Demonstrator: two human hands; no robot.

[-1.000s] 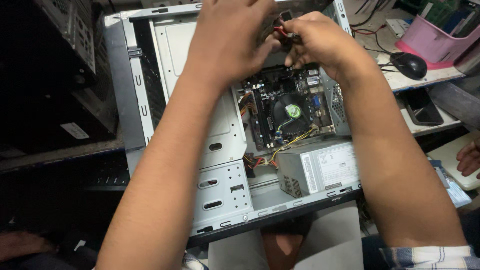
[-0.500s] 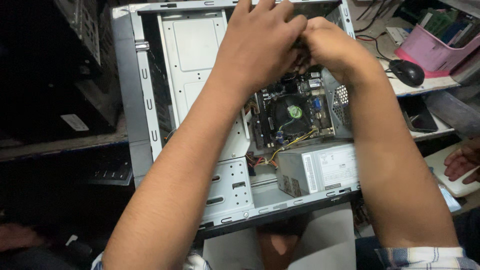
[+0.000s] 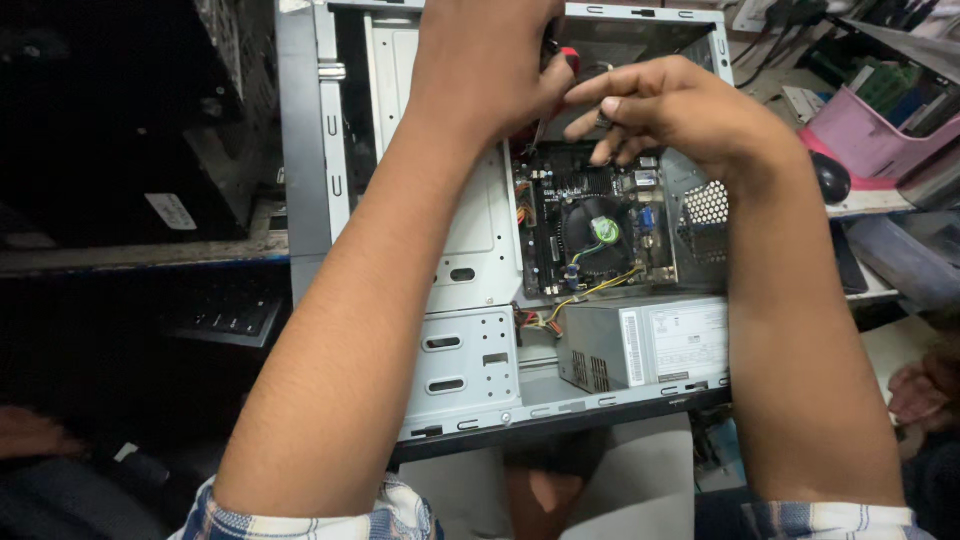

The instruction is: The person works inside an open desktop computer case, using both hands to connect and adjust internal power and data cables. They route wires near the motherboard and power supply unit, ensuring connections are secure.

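My left hand [image 3: 487, 70] is curled shut around a screwdriver [image 3: 552, 85]; I can see the red handle poking out past the thumb and the dark shaft angling down toward the top edge of the motherboard [image 3: 590, 225]; both forearms reach in over an open computer case [image 3: 305, 180] lying on its side, grey metal all round. Off to the far left there's another dark case [image 3: 120, 120] on a shelf, too murky to say much about; below my left forearm sits the perforated drive bay plate [image 3: 460, 365] with its oval slots. Moving across, the board has a black CPU fan [image 3: 598, 232] with a green sticker in the middle, and yellow wires [image 3: 600, 290] run from it down toward the grey power supply [image 3: 650, 345] along the bottom edge of the case. My right hand [image 3: 665, 110] hovers just above the board's upper corner, right beside the screwdriver tip, fingers bunched with the tips pinched close; whether there's a screw in there I honestly can't tell. Further right, a black mouse [image 3: 830, 178] and a pink tray [image 3: 865, 135] sit on the desk.
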